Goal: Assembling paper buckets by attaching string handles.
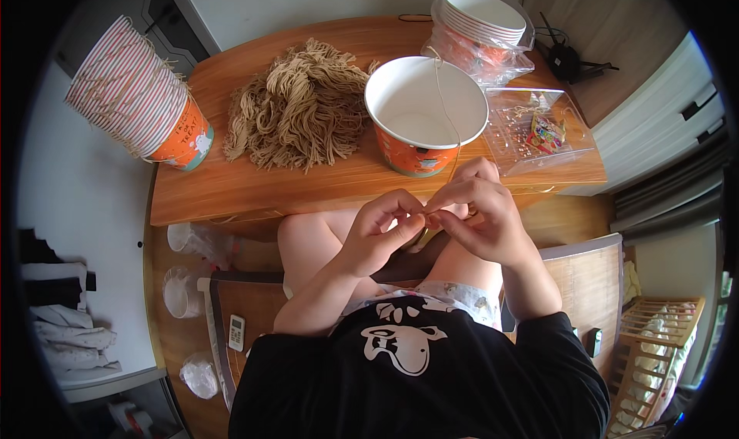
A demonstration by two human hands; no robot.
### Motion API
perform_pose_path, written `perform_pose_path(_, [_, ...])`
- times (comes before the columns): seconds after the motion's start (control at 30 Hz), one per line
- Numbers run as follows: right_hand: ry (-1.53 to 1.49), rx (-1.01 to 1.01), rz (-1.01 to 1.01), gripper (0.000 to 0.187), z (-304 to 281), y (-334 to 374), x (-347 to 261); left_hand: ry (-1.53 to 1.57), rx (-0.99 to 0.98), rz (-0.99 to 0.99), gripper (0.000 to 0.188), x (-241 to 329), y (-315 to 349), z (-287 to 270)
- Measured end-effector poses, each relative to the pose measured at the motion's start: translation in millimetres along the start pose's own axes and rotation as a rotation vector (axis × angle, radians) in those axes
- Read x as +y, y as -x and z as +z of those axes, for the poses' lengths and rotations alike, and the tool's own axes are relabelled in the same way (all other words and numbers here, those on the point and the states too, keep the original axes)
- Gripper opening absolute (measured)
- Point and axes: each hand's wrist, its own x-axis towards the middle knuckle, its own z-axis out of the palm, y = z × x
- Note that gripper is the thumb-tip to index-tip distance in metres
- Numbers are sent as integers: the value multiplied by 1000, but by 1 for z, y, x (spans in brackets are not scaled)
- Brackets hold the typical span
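Note:
My left hand (379, 235) and my right hand (483, 212) meet above my lap, just off the table's front edge. Thumb and fingers of both are pinched together on a thin tan cord (449, 108). From my right hand the cord rises over the near rim of a paper bucket (408, 155) and across its opening to the far rim. The bucket stands upright on the table, white inside and orange with a green base outside. What lies right between my fingertips is too small to make out. A tangled heap of tan cords (304, 104) lies left of the bucket.
On the wooden table (254, 196), a tall leaning stack of nested buckets (142, 100) stands at the left, cords hanging over its rims. Bagged buckets (485, 27) stand at the back right. A clear plastic box (539, 131) holds small beads and a colourful packet.

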Motion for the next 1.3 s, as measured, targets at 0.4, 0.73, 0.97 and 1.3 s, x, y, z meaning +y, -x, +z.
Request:
perform_pose_path(0.4, [-157,102,11,32,10,6,10,32,16,-15,12,-1,1,1])
perform_pose_path(0.73, [237,27,-175,39,14,-1,6,-337,285,162,8,-6,-3,4])
perform_pose_path(0.97, [229,74,-239,41,18,-18,12,-754,389,464,7,2,-16,4])
perform_pose_path(1.3, [334,72,-50,35,-12,-53,25,-709,623,538,12,-20,-46,-10])
